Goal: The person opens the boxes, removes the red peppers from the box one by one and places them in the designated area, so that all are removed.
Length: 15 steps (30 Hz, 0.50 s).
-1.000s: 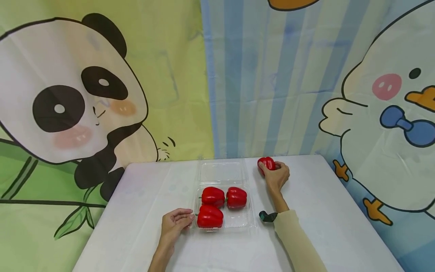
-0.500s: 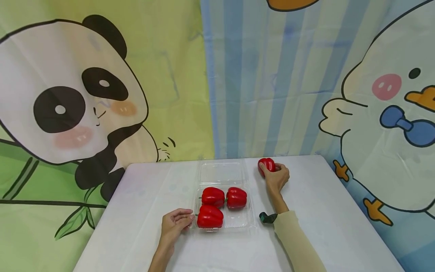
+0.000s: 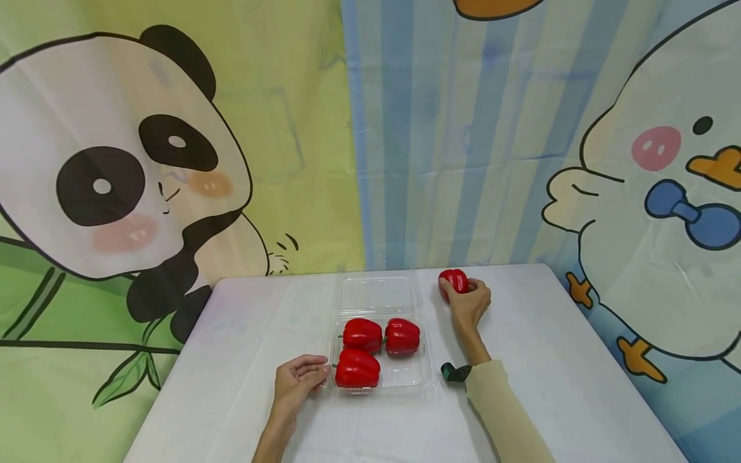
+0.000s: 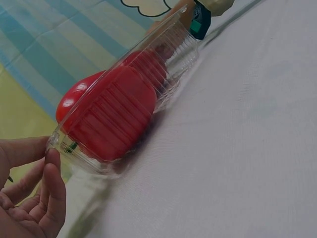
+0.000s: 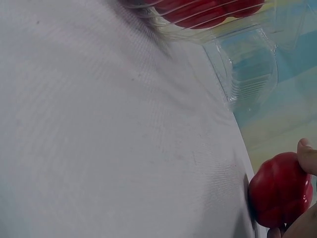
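Note:
My right hand grips a red bell pepper near the far edge of the table, thumb on one side and fingers on the other. In the right wrist view that bell pepper shows its lobed end close to the white cloth. A clear plastic clamshell box lies with its lid spread back, holding 3 more red peppers. Thumb and finger of my left hand pinch the rim at the box's left side; the left wrist view shows this pinch at the box's corner.
The lid of the box reaches toward the table's back edge. A white cloth covers the table. Behind it hangs a printed curtain with a panda and a duck. A small dark camera sits on the right wrist.

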Available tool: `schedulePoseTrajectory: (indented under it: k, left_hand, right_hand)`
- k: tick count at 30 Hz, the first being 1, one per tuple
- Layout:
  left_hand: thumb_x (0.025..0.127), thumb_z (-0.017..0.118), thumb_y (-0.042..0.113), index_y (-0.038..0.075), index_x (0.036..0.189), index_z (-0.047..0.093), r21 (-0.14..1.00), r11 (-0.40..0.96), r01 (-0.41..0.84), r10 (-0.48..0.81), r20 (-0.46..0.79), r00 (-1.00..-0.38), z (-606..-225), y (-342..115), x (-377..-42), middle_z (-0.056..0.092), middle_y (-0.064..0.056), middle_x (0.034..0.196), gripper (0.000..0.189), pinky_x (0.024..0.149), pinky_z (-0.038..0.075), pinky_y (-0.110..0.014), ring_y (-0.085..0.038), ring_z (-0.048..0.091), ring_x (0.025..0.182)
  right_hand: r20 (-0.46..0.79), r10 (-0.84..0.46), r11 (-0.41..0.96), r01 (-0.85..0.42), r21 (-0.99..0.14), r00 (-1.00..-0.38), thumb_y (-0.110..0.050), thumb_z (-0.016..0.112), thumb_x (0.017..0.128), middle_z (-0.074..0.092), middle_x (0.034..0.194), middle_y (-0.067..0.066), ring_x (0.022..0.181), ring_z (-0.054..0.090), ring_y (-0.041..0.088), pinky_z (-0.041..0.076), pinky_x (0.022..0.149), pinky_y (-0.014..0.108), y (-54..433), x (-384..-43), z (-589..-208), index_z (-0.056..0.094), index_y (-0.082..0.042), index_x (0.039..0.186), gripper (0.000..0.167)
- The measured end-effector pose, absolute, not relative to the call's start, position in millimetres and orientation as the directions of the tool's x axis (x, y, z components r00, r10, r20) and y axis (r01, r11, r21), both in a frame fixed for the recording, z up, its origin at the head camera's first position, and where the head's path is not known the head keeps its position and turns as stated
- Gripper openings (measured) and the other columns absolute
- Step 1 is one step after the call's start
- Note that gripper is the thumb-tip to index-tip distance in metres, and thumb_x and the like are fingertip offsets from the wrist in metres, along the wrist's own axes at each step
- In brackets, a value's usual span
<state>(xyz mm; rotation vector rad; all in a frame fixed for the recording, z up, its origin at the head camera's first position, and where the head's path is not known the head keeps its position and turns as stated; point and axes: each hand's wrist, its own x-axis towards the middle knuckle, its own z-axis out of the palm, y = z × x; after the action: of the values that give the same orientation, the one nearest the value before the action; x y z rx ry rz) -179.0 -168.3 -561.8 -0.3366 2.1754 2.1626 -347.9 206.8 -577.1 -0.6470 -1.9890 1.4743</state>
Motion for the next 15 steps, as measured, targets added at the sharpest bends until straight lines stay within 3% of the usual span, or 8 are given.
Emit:
schedulePoseTrajectory:
  k: [15]
  left_hand:
    - [0.09, 0.086, 0.002, -0.007, 0.116, 0.077, 0.984, -0.03, -0.174, -0.108, -0.176, -0.978, -561.7, -169.4, -180.2, 0.081, -0.011, 0.095, 0.029, 0.062, 0.059, -0.023, -0.013, 0.073, 0.072]
  right_hand:
    - [0.171, 0.669, 0.281, 0.033, -0.959, -0.723, -0.034, 0.095, 0.085, 0.06, 0.134, 0.027, 0.131, 0.053, 0.041, 0.051, 0.116, 0.058, 206.6, -347.4, -577.0, 0.06, 0.005, 0.135, 0.073]
